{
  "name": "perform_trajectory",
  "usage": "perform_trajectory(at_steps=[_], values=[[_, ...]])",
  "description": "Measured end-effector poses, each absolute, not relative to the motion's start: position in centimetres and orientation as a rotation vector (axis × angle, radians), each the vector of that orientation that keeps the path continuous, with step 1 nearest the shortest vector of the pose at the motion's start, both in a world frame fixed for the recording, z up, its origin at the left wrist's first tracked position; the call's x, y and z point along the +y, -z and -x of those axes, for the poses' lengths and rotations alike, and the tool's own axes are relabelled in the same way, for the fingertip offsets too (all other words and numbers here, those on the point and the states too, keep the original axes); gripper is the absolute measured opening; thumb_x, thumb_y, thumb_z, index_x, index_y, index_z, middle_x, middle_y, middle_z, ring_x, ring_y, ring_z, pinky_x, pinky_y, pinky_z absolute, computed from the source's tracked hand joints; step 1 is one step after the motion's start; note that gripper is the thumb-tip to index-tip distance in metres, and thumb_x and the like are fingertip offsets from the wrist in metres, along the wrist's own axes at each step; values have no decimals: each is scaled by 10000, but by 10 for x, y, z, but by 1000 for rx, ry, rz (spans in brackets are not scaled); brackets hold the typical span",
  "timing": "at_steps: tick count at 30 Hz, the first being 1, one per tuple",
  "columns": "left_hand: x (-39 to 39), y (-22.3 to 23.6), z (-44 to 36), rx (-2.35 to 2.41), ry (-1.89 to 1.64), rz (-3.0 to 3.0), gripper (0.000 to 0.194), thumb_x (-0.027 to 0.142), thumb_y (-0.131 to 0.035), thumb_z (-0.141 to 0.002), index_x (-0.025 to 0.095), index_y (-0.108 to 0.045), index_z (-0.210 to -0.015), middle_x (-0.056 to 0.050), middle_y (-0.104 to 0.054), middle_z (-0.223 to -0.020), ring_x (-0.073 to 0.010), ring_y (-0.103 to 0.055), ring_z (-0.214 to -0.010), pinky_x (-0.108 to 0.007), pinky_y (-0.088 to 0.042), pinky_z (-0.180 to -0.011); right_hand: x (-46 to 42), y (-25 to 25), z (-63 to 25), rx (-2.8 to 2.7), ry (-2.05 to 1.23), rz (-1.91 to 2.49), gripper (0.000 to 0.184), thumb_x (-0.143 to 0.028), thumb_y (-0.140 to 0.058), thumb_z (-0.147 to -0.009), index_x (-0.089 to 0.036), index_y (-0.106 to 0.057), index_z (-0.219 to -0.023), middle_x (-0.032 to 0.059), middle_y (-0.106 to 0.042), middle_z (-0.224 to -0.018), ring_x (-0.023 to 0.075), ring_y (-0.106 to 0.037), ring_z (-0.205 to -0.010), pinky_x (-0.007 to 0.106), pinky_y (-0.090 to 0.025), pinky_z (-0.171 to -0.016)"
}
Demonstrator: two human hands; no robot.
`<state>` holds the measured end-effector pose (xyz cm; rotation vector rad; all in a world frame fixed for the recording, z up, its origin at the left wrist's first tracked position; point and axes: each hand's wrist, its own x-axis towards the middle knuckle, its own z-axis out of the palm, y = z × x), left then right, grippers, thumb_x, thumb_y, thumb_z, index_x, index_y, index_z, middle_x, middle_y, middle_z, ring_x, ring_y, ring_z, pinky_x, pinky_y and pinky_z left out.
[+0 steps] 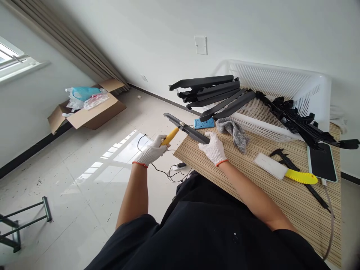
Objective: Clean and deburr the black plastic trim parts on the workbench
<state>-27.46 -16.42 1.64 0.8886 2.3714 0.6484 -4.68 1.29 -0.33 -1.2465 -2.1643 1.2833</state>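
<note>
Both my hands wear white knit gloves with orange cuffs. My left hand is closed round a yellow-handled tool, whose tip meets a long black plastic strip. My right hand grips the near end of that strip at the edge of the striped wooden table. The strip sticks out past the table edge over the floor.
A white basket on the table holds several black plastic parts, some hanging over its rim. Also on the table: a grey cloth, a blue card, a white block, a yellow-handled tool, a caliper, a phone. An open cardboard box sits on the floor.
</note>
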Motion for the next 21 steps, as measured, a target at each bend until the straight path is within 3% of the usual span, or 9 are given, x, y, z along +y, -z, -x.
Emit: perform_trajectory(at_steps=[12, 21], values=[[-151, 12, 341, 2536, -729, -670, 655, 309, -626, -823, 253, -390, -1431, -73, -690, -1148, -155, -620, -830, -275, -525, -726, 13, 5, 47, -2141, -1322, 1160, 465, -332, -800, -763, -225, -651, -1190, 28, -796, -1030, 214, -749, -1015, 337, -551, -976], [-162, 5, 314, 2382, -684, -830, 661, 351, -667, -812, 259, -433, -1423, -29, -627, -959, -141, -585, -739, -269, -511, -658, 15, 13, 47, -2112, -1294, 1133, 472, -342, -792, -756, -239, -650, -1194, 26, -793, -1074, 233, -745, -1067, 371, -558, -1006]])
